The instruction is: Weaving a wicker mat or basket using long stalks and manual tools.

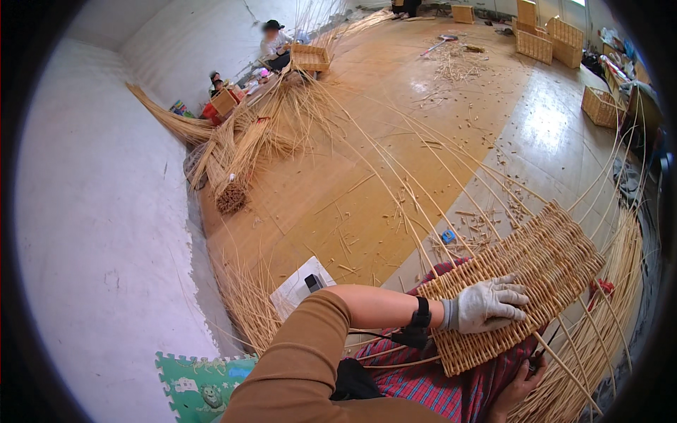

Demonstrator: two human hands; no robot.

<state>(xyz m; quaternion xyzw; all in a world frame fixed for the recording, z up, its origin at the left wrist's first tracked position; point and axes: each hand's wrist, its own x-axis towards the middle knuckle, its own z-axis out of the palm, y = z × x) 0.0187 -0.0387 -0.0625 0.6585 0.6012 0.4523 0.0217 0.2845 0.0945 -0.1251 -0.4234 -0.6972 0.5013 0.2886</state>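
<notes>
A rectangular woven wicker panel (550,247) lies tilted across my lap, over a red and blue plaid cloth (423,388). Long bare willow rods stick out from its far and near edges. My left hand (491,304), in a whitish work glove, rests flat on the weave with its fingers spread. Below the panel's near edge is my bare right hand (520,388). Its fingers are curled around something small and dark, mostly hidden, which I cannot make out.
Bundled rods (233,187) lie by the left wall, and more rods (599,338) lie at my right. A blue tape measure (448,237) sits among cut offcuts ahead. Finished baskets (534,44) stand far right. A person (275,46) sits at the far left near a basket (310,58).
</notes>
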